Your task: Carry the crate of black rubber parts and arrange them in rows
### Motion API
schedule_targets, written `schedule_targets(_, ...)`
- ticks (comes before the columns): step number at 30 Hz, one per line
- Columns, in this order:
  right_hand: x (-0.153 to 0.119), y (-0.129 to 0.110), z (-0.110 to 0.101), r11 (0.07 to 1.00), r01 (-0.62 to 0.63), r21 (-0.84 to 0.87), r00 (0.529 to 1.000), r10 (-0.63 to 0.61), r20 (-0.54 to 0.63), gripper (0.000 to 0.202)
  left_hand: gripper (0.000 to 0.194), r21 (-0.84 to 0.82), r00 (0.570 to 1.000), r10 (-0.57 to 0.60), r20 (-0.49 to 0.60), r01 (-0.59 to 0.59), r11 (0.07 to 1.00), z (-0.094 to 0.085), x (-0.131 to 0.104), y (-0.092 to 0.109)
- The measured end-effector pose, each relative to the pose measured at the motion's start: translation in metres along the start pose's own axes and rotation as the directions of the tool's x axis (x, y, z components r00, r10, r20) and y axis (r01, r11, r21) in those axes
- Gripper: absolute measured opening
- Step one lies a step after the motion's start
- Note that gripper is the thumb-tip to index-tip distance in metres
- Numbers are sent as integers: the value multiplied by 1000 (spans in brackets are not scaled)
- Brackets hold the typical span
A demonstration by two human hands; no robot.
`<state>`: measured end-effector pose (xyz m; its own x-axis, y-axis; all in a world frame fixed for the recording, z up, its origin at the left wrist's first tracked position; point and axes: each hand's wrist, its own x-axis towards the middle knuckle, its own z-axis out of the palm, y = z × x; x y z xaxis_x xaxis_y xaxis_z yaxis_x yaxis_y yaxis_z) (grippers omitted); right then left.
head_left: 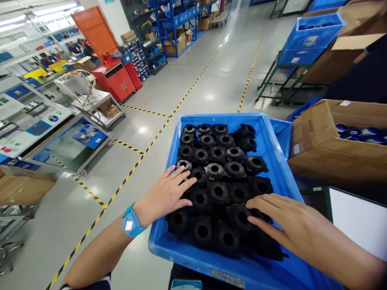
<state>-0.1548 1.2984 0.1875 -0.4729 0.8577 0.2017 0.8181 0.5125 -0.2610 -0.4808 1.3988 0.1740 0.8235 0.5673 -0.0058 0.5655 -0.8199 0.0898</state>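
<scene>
Rows of black round flanged parts, each with a central hole, fill much of a blue plastic bin. My left hand lies over the left side of the rows, fingers spread and holding nothing; its fingertips are at a part with a shiny metallic face. On the right, my right hand has its thumb and fingers closed about the rim of a black flanged part near the front. The fingers hide some of the parts beneath. A blue wrist strap circles my left wrist.
An open cardboard box with blue-and-white items stands right of the bin. Stacked blue crates sit on a wheeled stand behind. Workbenches, a red cabinet and a wheeled cart are left, beyond yellow-black floor tape.
</scene>
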Motion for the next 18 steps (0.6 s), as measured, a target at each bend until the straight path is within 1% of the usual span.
schedule_targets(3,2,6,2,1000,22,-6,1000,-22,22,24,77,-37,998,26,49,-25,999,11,-1,4)
schedule_targets(6,-2,15,5,1000,-25,9,999,25,29,22,82,-9,997,-5,77,6,1000,14,1,13)
schedule_targets(9,-7,21,7,997,-64,37,997,62,42,20,78,93,994,-50,95,41,995,13,6,25)
schedule_targets(13,-10,23,11,993,-85,79,995,80,57,18,72,199,995,-72,64,58,978,16,9,39)
schedule_targets(18,-8,22,14,989,-106,106,991,97,92,15,68,222,995,-87,46,74,972,21,4,40)
